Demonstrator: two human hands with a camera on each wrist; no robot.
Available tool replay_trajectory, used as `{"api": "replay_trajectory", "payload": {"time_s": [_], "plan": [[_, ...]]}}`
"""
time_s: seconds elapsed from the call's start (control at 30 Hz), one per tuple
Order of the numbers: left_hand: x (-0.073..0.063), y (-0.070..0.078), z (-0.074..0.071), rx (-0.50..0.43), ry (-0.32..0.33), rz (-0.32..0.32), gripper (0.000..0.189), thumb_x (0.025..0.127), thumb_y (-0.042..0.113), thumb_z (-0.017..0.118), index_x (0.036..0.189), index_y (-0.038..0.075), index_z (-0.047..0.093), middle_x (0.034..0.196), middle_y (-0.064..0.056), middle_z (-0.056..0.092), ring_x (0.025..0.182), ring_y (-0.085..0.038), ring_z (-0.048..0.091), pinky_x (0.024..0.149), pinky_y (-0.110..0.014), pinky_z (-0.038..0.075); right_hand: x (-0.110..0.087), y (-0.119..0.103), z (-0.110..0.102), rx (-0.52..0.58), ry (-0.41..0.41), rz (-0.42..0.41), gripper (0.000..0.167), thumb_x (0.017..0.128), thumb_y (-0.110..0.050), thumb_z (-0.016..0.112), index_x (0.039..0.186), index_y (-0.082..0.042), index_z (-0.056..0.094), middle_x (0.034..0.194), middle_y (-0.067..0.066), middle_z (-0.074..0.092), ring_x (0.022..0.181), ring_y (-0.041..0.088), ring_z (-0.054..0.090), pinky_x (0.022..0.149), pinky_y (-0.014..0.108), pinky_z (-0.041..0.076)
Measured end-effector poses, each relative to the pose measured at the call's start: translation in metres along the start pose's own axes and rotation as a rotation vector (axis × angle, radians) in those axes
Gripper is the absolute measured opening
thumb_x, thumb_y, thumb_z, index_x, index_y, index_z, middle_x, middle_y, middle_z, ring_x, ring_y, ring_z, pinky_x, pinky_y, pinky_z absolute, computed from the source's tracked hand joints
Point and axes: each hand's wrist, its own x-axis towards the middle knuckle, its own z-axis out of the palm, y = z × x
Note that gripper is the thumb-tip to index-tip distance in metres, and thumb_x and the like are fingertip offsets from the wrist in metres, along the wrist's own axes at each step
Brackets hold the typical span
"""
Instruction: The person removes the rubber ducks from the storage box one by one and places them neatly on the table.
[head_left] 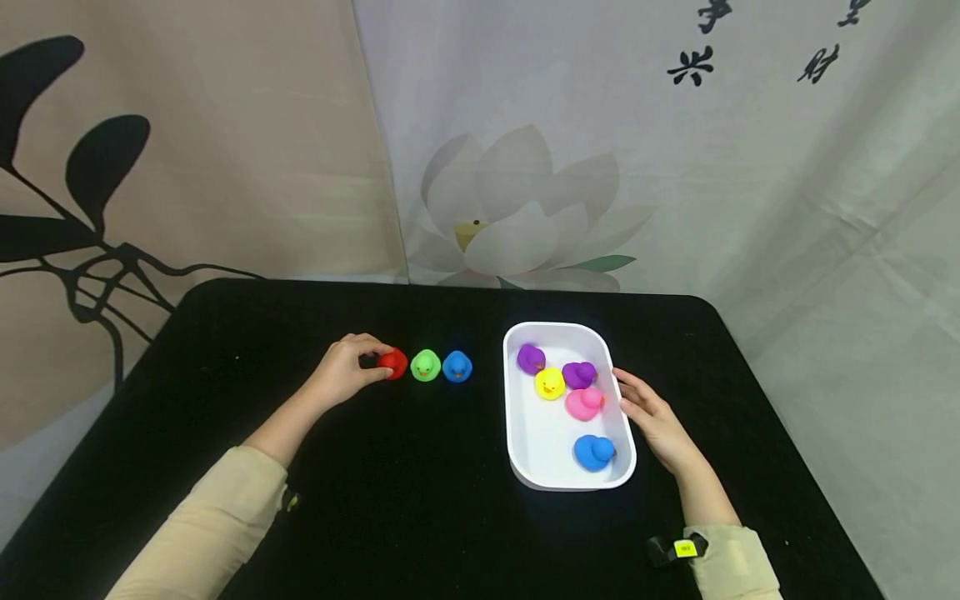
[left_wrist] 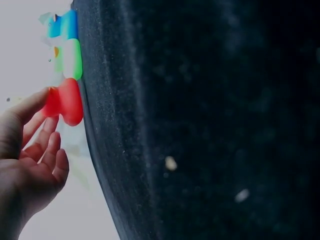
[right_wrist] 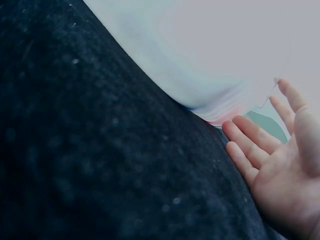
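Note:
Between thumb and fingers, my left hand [head_left: 343, 372] pinches a red rubber duck [head_left: 393, 364] that sits on the black table. To its right stand a green duck [head_left: 425, 366] and a blue duck [head_left: 457, 367], making a row; the left wrist view shows the red duck [left_wrist: 70, 102] close beside the green one [left_wrist: 74, 59]. My right hand [head_left: 660, 425] rests its fingertips at the right side of a white tray [head_left: 536, 450], fingers fairly straight. Inside the tray lie two purple ducks, a yellow duck [head_left: 550, 383], a pink duck [head_left: 584, 404] and another blue duck [head_left: 594, 452].
The black cloth-covered table [head_left: 405, 500] has its far edge just behind the ducks and tray. A pale curtain [head_left: 525, 100] with a printed lotus hangs behind it.

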Motion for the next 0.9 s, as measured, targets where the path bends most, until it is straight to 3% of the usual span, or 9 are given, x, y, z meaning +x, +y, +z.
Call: {"api": "replay_trajectory", "payload": {"time_s": [0.9], "plan": [[0.0023,-0.0059,0.0035,0.017,-0.036,-0.031,0.035,0.082,0.01,0.072,0.116,0.002,0.066,0.111,-0.013,0.062,0.103,-0.032,0.053,0.085,-0.05,0.045,0.0011,0.0005,0.0008,-0.013,0.01,0.014,0.053,0.099,-0.024,0.053,0.147,-0.01,0.034,0.143,0.024,0.039,0.13,0.042,0.037,0.101,0.061,0.03]]}}
